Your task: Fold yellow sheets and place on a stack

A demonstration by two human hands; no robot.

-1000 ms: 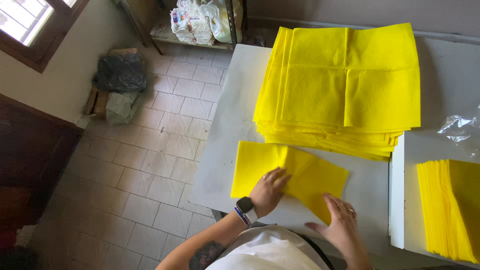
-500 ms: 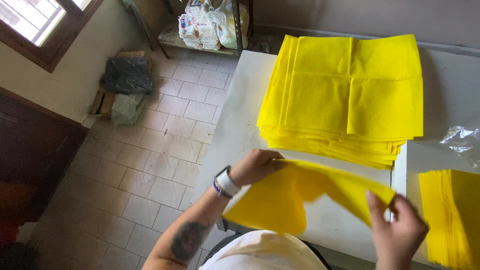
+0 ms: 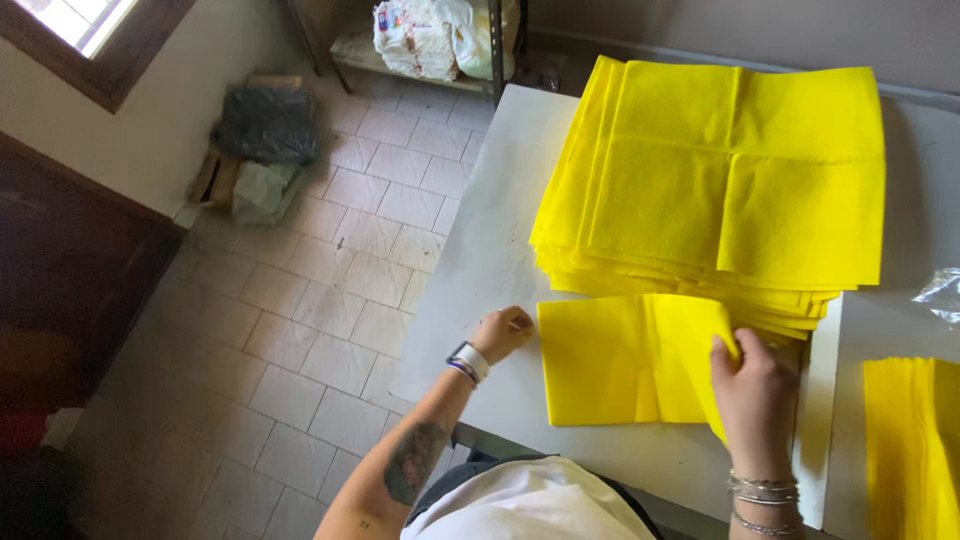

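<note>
A yellow cloth lies partly folded on the white table in front of me. My left hand pinches its left edge near the upper corner. My right hand grips the cloth's right flap, which is turned over onto the rest. Just beyond it sits a tall stack of unfolded yellow cloths, spread wide across the table.
A pile of folded yellow cloths lies at the right on a second table, with clear plastic wrap above it. Left of the table is tiled floor, with dark bags by the wall and a shelf with white bags.
The cloth, held up in the air half a second ago, now lies flat on the table with its right side folded over. Both hands came down with it.
</note>
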